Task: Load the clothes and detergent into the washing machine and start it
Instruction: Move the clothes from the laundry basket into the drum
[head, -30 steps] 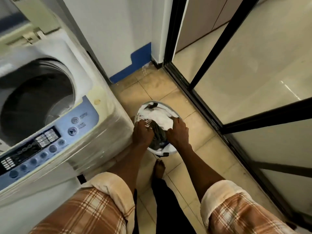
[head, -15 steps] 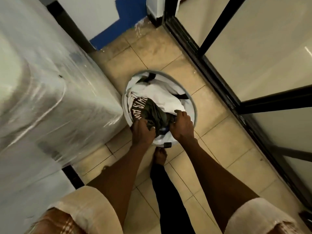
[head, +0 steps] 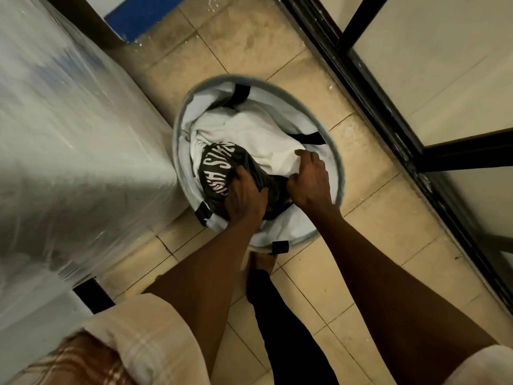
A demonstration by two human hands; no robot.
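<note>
Early stage: both hands grip clothes (head: 249,134) in the basket (head: 337,173), left hand (head: 244,194) on dark cloth, right hand (head: 312,180) on white. Loading, detergent and starting remain; washer (head: 69,134) stands left.

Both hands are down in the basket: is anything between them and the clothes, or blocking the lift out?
Nothing visible. The left hand grips the dark printed garment and the right hand holds the white cloth. The laundry basket is open on top. The washing machine stands beside it; its opening is out of view.
</note>
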